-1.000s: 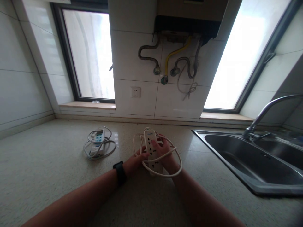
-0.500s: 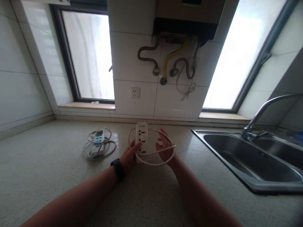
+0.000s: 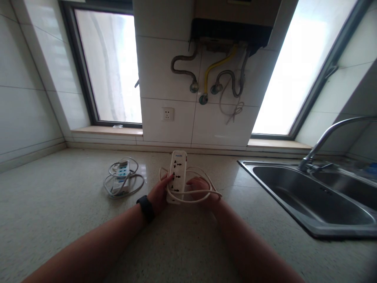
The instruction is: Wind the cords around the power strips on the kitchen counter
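A white power strip [image 3: 178, 173] stands tilted in front of me, its sockets facing my way. My left hand [image 3: 160, 195], with a dark watch on the wrist, is closed around the strip's left edge, thumb on the front. The strip's pale cord [image 3: 216, 192] hangs in loose loops to the right. Among these loops is my right hand [image 3: 200, 189], its fingers directed at the strip's right side. Blur and the cord partly hide those fingers, so their grip is unclear. Left of my hands, a second power strip [image 3: 123, 169], white with blue sockets, lies on the counter inside its coiled cord.
The speckled counter [image 3: 73, 204] runs up to a tiled wall with a socket outlet [image 3: 167, 114]. A steel sink [image 3: 294, 196] with a faucet [image 3: 326, 137] is set in at the right. Pipes and a yellow hose [image 3: 210, 70] hang under a wall-mounted heater [image 3: 232, 31].
My right hand has moved left toward the strip, its spread fingers drawing in. The cord loops have shifted and sagged. The strip has moved slightly right in my left hand.
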The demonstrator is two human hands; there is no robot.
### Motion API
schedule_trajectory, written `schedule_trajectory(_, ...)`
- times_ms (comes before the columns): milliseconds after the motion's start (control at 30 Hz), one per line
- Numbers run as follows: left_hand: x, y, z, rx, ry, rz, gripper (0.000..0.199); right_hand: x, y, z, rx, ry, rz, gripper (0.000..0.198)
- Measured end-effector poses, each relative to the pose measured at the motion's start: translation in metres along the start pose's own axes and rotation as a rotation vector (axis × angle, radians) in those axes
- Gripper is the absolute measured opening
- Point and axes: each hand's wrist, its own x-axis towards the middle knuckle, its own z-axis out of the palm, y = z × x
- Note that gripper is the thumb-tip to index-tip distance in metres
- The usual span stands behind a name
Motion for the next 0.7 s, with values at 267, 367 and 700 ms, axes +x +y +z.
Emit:
schedule_trajectory(267, -0.004, -0.003, -0.001, 0.022, -0.088, -0.007, 0.052, -0.006, -0.001, -0.015, -0.107, 0.183, 0.202, 0.062)
schedule_trajectory(367, -0.005, -0.002, 0.000, 0.034, -0.075, -0.022, 0.050, -0.007, 0.002, -0.016, -0.188, 0.295, 0.278, 0.063)
schedule_trajectory(700, -0.005, 0.003, -0.002, 0.040, 0.024, -0.112, 0.044, 0.005, 0.023, -0.019, -0.208, 0.561, 0.147, 0.076)
